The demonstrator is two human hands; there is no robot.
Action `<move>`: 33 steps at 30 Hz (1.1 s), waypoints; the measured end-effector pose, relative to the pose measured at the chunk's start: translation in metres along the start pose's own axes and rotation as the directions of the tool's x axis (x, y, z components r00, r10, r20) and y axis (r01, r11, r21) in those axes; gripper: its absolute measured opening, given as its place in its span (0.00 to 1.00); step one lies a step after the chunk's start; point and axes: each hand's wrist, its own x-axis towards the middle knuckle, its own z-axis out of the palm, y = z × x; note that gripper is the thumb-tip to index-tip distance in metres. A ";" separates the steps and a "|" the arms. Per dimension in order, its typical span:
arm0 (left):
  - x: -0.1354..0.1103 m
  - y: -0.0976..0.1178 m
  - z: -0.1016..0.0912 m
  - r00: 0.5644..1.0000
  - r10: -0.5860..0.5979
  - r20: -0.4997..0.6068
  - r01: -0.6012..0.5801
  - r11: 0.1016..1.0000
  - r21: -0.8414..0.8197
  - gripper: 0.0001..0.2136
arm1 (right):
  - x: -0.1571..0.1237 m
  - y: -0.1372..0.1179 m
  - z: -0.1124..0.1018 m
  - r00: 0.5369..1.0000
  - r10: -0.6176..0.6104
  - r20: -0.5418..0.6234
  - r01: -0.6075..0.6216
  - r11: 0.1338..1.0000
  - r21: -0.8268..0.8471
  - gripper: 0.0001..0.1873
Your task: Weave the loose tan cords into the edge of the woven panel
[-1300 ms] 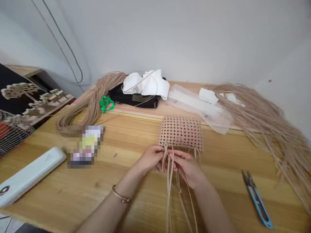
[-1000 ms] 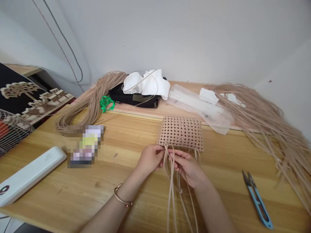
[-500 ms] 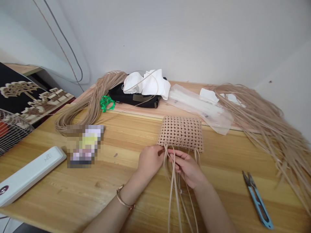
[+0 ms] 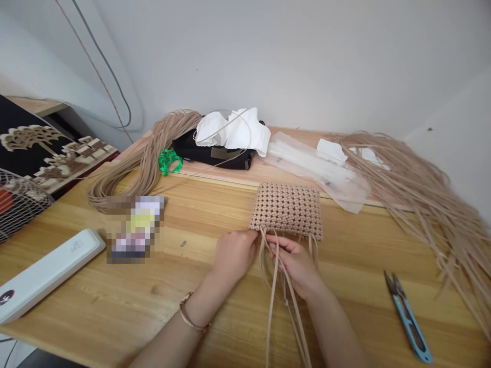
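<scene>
woven panel (image 4: 287,208) – small, tan, open knot pattern – lies flat on the wooden table (image 4: 115,296), centre, just far of both hands.
loose strands (image 4: 274,286) trail from its near edge toward the viewer, over the table.
left hand (image 4: 235,251): fingers folded in, tips pinched on the strands right at the panel's near left corner, touching the weave. bangle on the wrist.
right hand (image 4: 297,263): half closed, fingers curled round a few strands just near of the panel edge; strands run across the palm and on past the wrist.
the hands sit just beside each other, strands between.
thread snips (image 4: 408,317) – blue handle – near right, well apart from the hands.
big strand bundle (image 4: 422,189) fans out at right; coiled strands (image 4: 146,158) far left.
white case (image 4: 46,273) at near left.
</scene>
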 end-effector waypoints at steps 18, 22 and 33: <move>-0.023 -0.033 -0.007 0.993 0.100 0.069 -0.078 0.961 -0.264 0.10 | -0.003 -0.004 0.002 0.997 0.016 0.078 -0.026 0.992 0.121 0.17; -0.020 -0.032 -0.004 0.999 -0.048 0.022 0.053 0.954 -0.295 0.13 | -0.004 -0.002 0.005 0.994 0.032 0.105 -0.043 0.994 0.104 0.17; -0.020 -0.039 0.012 0.996 -0.085 -0.017 0.039 0.612 -0.790 0.11 | -0.006 -0.002 0.007 0.995 0.045 0.087 -0.054 0.994 0.099 0.17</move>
